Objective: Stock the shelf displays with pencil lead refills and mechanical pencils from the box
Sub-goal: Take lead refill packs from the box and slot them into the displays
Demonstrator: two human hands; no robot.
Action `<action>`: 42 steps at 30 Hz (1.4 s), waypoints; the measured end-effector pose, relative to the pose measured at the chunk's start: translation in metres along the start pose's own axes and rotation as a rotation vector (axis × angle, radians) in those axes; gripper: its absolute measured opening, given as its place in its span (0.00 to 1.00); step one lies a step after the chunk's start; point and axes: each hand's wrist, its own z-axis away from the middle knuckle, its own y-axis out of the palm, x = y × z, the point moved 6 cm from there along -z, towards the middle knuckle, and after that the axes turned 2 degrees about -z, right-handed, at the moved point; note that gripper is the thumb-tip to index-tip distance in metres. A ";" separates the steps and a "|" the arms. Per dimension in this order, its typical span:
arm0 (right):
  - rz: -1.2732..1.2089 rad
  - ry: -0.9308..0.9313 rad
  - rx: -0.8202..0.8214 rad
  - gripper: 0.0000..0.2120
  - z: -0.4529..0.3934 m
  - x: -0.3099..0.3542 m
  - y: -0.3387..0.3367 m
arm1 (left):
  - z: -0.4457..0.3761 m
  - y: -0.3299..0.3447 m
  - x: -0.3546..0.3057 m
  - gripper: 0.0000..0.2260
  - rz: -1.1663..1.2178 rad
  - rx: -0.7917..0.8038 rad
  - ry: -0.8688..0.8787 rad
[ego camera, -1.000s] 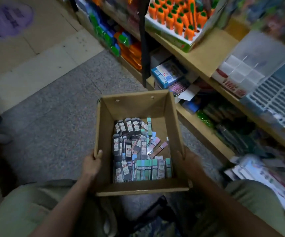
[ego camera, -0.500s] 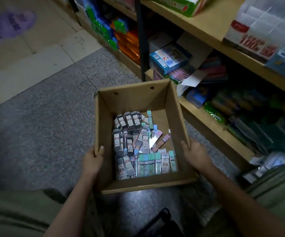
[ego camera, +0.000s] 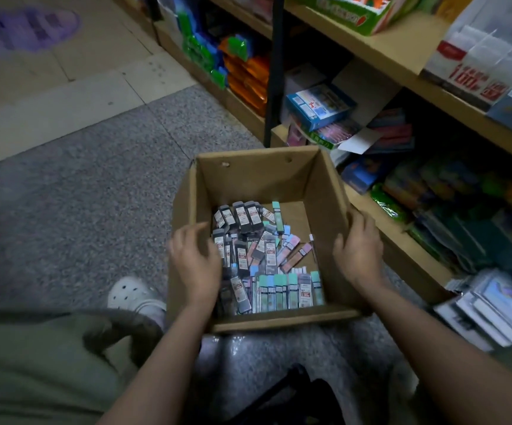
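While the cardboard box (ego camera: pixel 257 179) is sitting open on the grey speckled floor (ego camera: pixel 95 185) just beside the low wooden shelf (ego camera: pixel 402 240), the person's two hands are working at its opposite sides. The left hand (ego camera: pixel 195 262) is hanging over the box's left wall with its fingers loosely spread and holding nothing, blurred and just above the nearest packs. The right hand (ego camera: pixel 359 253) is resting on the right wall, fingers draped over its rim; whether they are actually gripping the cardboard is hard to tell. Inside the box, the pencil lead refills (ego camera: pixel 264 259) are lying in a loose heap on the bottom, dark cases toward the left and far side, pastel green, pink and blue ones toward the right, with a neat row standing against the near wall. A white clog (ego camera: pixel 132 296) is showing beside the box's left near corner, next to a green trouser leg (ego camera: pixel 34 363).
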 end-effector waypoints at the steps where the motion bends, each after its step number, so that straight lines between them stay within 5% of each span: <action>1: -0.018 -0.111 -0.042 0.24 0.000 0.015 -0.002 | -0.002 0.009 -0.011 0.13 0.010 0.021 0.049; 3: -0.046 -0.240 0.043 0.21 0.002 0.038 0.010 | -0.001 0.039 -0.022 0.12 0.060 0.171 0.056; 7: -0.081 -0.207 0.390 0.18 0.006 0.044 0.061 | 0.017 0.111 0.013 0.14 -0.092 0.647 -0.202; 9: -0.110 -0.165 0.477 0.18 0.001 0.036 0.088 | 0.022 0.128 0.040 0.16 -0.190 0.729 -0.266; 14: -0.142 0.091 0.541 0.16 -0.025 0.002 0.145 | 0.024 0.149 0.071 0.18 -0.334 0.677 -0.192; 20: -0.062 0.238 0.538 0.36 -0.049 -0.009 0.187 | 0.013 0.166 0.070 0.26 -0.361 0.597 -0.117; 23: 0.005 0.184 0.535 0.31 -0.056 -0.011 0.195 | 0.008 0.178 0.066 0.27 -0.372 0.647 -0.062; 29: -0.322 0.286 0.409 0.25 -0.053 -0.017 0.196 | 0.013 0.191 0.068 0.31 -0.205 0.624 -0.176; 34: -0.466 0.249 0.343 0.16 -0.047 -0.008 0.185 | 0.013 0.185 0.077 0.18 0.069 0.532 -0.573; 37: -0.465 0.180 0.307 0.14 -0.046 0.002 0.165 | 0.006 0.179 0.060 0.07 0.227 0.598 -0.619; 42: -0.557 0.082 0.366 0.15 -0.062 0.024 0.115 | -0.013 0.167 0.005 0.08 0.383 0.770 -0.489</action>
